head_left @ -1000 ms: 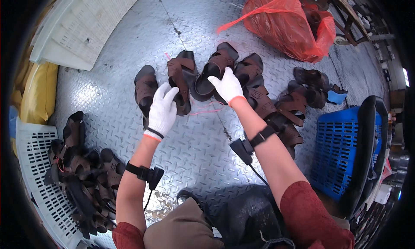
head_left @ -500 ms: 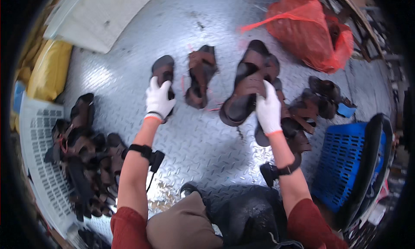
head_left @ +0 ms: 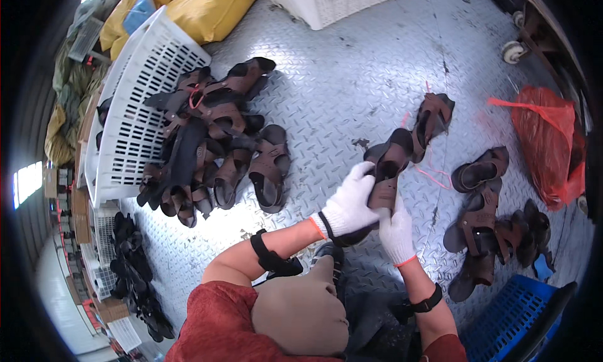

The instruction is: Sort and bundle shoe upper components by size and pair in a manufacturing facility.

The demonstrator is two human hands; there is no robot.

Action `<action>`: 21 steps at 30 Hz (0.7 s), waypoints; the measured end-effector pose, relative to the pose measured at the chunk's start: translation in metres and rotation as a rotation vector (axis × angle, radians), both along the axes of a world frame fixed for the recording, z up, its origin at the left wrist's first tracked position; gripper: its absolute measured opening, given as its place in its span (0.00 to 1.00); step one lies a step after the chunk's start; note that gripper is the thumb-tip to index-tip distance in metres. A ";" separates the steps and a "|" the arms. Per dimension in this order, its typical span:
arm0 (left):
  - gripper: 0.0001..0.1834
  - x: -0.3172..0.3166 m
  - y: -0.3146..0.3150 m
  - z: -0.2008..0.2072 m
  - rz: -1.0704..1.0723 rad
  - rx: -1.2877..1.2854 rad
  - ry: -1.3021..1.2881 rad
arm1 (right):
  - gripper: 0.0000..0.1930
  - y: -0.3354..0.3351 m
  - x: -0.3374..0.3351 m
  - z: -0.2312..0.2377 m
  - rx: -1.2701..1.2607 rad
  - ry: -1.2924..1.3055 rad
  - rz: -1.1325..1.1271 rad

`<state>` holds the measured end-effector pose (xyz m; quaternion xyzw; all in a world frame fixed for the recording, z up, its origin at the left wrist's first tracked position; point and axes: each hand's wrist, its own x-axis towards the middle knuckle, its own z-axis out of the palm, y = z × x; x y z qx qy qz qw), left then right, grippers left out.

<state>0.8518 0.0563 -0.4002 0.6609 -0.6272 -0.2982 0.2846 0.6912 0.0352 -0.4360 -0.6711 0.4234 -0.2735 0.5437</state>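
Brown sandal (head_left: 384,173) sits gripped between my two gloved hands above the metal floor (head_left: 352,67); my left hand (head_left: 348,205) is closed around its near end, my right hand (head_left: 396,230) clasps it from below. More sandals (head_left: 213,148) lie piled by the white crate (head_left: 135,111) at the floor's left edge.

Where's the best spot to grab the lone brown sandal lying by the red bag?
Take the brown sandal at its raised straps, coming from above. It seems to lie sole-down on the metal floor, apart from the others, so the straps are probably the easiest part to pinch.
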 end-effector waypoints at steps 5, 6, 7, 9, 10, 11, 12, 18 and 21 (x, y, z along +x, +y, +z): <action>0.10 0.119 0.023 0.036 0.470 -0.175 -0.406 | 0.30 -0.014 0.007 0.031 0.036 0.000 0.323; 0.10 0.142 0.022 0.061 0.466 -0.221 -0.424 | 0.30 -0.028 -0.001 0.025 -0.208 0.127 0.286; 0.11 0.161 0.023 0.065 0.496 -0.469 -0.846 | 0.30 -0.045 -0.013 0.014 -0.447 0.277 0.253; 0.15 0.240 0.056 0.044 0.796 -0.025 -1.170 | 0.30 -0.084 -0.021 0.008 -0.688 0.354 0.126; 0.17 0.279 0.080 0.031 0.913 0.218 -1.254 | 0.30 -0.101 -0.017 0.010 -0.743 0.410 0.115; 0.22 0.269 0.067 0.021 0.944 0.607 -1.300 | 0.30 -0.122 -0.024 0.008 -0.795 0.514 0.092; 0.30 0.272 0.065 0.013 1.009 0.633 -1.347 | 0.29 -0.139 -0.018 0.007 -0.810 0.566 0.105; 0.39 0.126 -0.026 -0.033 0.003 0.027 -1.062 | 0.19 -0.191 -0.003 -0.055 -0.774 1.123 0.116; 0.39 0.126 -0.044 -0.062 -0.050 0.287 -1.019 | 0.13 -0.197 -0.032 -0.091 -0.386 0.958 -0.172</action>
